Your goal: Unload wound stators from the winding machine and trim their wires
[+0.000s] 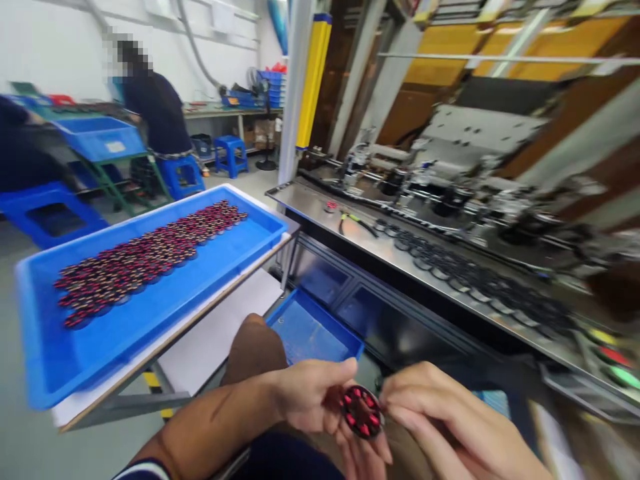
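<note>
My left hand is closed around a round motor stator, a dark ring with red coils, at the lower middle of the head view. Its thumb lies along the upper edge, and the other fingers curl underneath. At the stator's right rim, my right hand has thumb and forefinger pressed together in a pinch. Whatever sits between those fingertips is too small or hidden to make out. To the left, a long blue tray bears many similar red-and-black stators in tight rows.
A metal bench carries cutting pliers, a lone red part and a long row of black rings. Machine fixtures stand behind them. Below is a blue bin. A person sits on a blue stool farther back.
</note>
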Demonstrator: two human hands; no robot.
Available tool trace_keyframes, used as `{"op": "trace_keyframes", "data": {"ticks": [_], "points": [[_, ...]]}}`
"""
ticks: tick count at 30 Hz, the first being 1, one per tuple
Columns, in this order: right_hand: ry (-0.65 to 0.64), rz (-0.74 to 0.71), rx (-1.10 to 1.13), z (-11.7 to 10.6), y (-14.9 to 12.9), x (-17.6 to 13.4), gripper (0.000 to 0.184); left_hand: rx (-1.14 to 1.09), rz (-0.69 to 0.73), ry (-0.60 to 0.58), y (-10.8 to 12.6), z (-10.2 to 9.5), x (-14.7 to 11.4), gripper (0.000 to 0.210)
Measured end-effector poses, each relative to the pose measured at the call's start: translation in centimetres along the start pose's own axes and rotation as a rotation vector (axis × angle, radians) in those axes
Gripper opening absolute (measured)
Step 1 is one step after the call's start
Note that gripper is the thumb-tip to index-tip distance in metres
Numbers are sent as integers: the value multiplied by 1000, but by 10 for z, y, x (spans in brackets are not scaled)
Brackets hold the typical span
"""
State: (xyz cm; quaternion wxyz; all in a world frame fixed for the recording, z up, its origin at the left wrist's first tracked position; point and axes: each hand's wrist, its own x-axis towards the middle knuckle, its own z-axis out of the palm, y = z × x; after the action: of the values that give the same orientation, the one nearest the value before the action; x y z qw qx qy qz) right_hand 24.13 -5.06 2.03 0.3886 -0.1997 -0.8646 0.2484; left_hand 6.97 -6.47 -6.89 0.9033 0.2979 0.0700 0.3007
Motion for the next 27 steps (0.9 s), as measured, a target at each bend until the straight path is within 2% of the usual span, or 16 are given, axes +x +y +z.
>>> {"op": "trace_keyframes", "data": {"ticks": [1,3,6,9,11,12,14,17,18,20,22,24,27], "points": [[-2,3,-14,-1,-4,4,18,1,-30,-54,-1,0,0,74],[43,36,-71,-3,-7,7,18,5,48,-56,-1,3,-2,65],[128,100,-135,-3,-7,4,17,59,292,115,1,13,-5,34],[177,172,-133,-1,-7,2,19,95,551,290,5,21,-7,39],[179,186,-95,-1,-8,2,19,55,653,329,8,21,-6,39],[171,174,-67,-1,-7,3,19,29,636,322,9,19,-5,39],[137,130,-8,-2,-6,3,17,0,443,280,9,11,-3,40],[98,65,52,-5,-2,3,16,-2,64,85,5,-2,-1,68],[94,52,62,-5,-1,3,15,1,-14,4,3,-5,-2,73],[103,40,66,-6,0,1,15,26,-43,-96,1,-5,-4,71],[131,54,48,-6,0,0,16,96,58,-47,2,2,-5,52],[173,93,20,-6,0,-2,17,198,264,131,4,11,-5,36],[223,144,2,-4,0,-3,18,245,559,367,7,20,-2,49]]}}
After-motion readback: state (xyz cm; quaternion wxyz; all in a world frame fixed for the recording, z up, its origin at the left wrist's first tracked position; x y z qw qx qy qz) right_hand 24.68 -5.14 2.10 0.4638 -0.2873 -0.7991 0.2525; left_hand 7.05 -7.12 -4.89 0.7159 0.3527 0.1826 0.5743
